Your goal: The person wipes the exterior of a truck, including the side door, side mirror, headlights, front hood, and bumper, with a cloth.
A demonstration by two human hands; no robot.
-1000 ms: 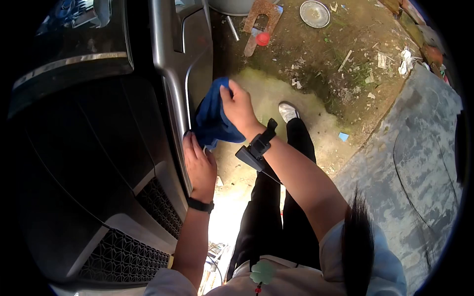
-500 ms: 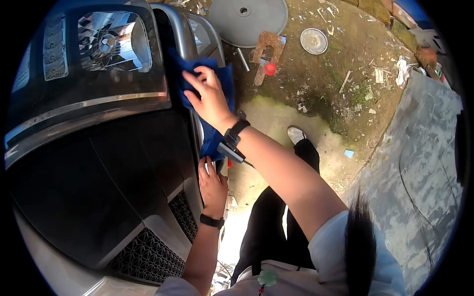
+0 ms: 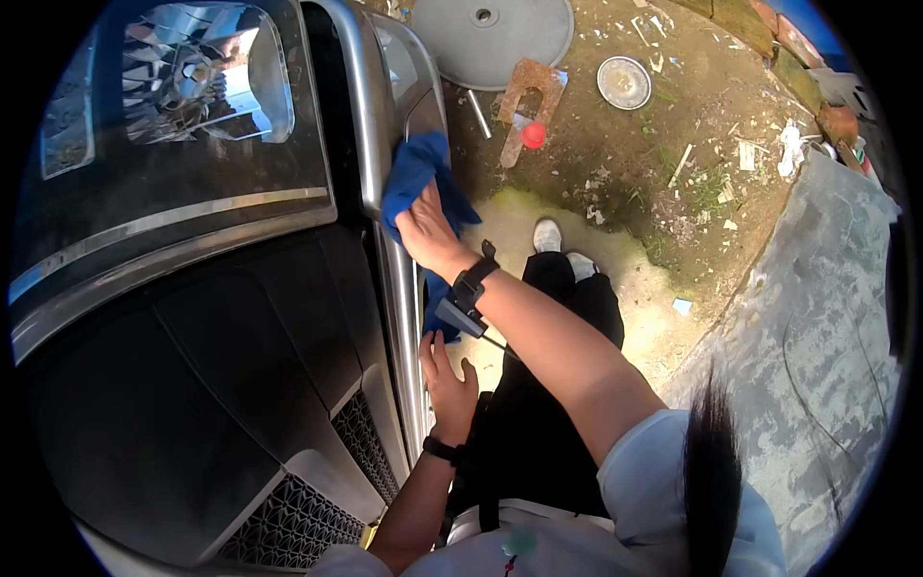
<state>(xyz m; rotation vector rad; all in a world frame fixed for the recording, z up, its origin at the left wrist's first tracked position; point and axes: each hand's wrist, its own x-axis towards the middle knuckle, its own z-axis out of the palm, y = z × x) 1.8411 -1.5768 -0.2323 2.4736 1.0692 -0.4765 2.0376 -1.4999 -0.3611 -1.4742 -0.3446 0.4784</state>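
Note:
My right hand (image 3: pixel 430 227) grips a crumpled blue cloth (image 3: pixel 417 169), its fingers partly hidden in the folds. The cloth lies against the side of a dark vehicle body, beside a shiny silver rail (image 3: pixel 361 106). Below, my left hand (image 3: pixel 449 387) has its thumb spread from the fingers. Its fingertips are by the lower hanging end of the cloth, close to the silver edge; whether they touch it I cannot tell. A dark band with a small box (image 3: pixel 469 288) sits on my right wrist.
A large clear lamp (image 3: pixel 197 77) and a black panel (image 3: pixel 231 356) with patterned grilles fill the left. On the ground lie a grey disc (image 3: pixel 500 58), a rusty plate (image 3: pixel 531 91), a red cap (image 3: pixel 533 135), a metal tube (image 3: pixel 479 113) and a round pan (image 3: pixel 624 83). A grey slab (image 3: pixel 817 346) is at right.
The right hand has moved right and down, its fingers now closed into the cloth, which is bunched clear of the dark gap. The left hand has shifted slightly right and down; both feet now show.

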